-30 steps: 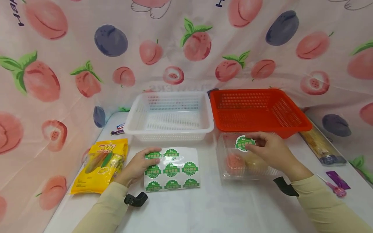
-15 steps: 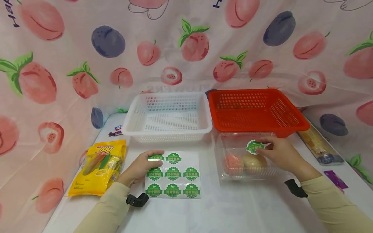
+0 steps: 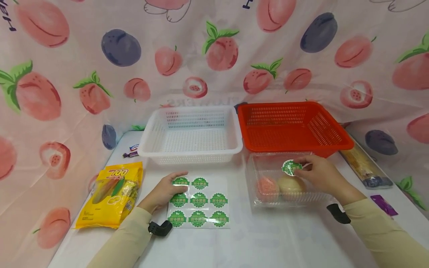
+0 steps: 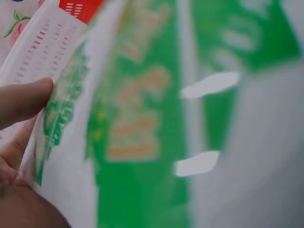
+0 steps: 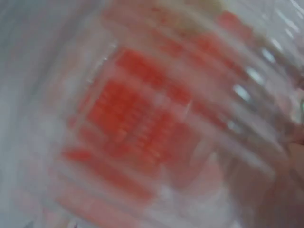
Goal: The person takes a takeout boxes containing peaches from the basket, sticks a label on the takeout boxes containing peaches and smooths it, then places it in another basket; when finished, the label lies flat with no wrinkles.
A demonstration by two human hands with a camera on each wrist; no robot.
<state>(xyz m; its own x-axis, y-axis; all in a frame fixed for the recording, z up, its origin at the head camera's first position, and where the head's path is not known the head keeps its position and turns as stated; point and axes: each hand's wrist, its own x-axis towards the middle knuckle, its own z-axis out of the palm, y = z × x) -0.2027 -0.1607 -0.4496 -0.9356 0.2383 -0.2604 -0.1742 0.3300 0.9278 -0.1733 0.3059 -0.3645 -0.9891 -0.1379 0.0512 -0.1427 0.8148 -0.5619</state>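
My left hand [image 3: 166,191] pinches the left edge of a white sticker sheet [image 3: 219,184] printed with several round green labels; in the left wrist view the sheet [image 4: 71,190] looms large beside my thumb. Between the thumb and fingers of my right hand [image 3: 318,174] is one round green sticker [image 3: 291,168], close over the lid of a clear plastic box [image 3: 258,163]. Inside that box sit a pink round fruit [image 3: 267,189] and a pale yellow one [image 3: 291,186]. The right wrist view looks through the box's blurred clear wall [image 5: 218,128].
Behind stand a white basket [image 3: 191,152] and a red basket [image 3: 298,147], side by side. A yellow snack bag [image 3: 104,208] lies left, with small wrapped candies [image 3: 131,152] behind it. At right are a long clear packet [image 3: 365,165] and a purple wrapper [image 3: 384,204].
My right hand has shifted right with the sticker, to above the pale yellow fruit. The sticker sheet has tipped to show its labels more fully, still in my left hand.
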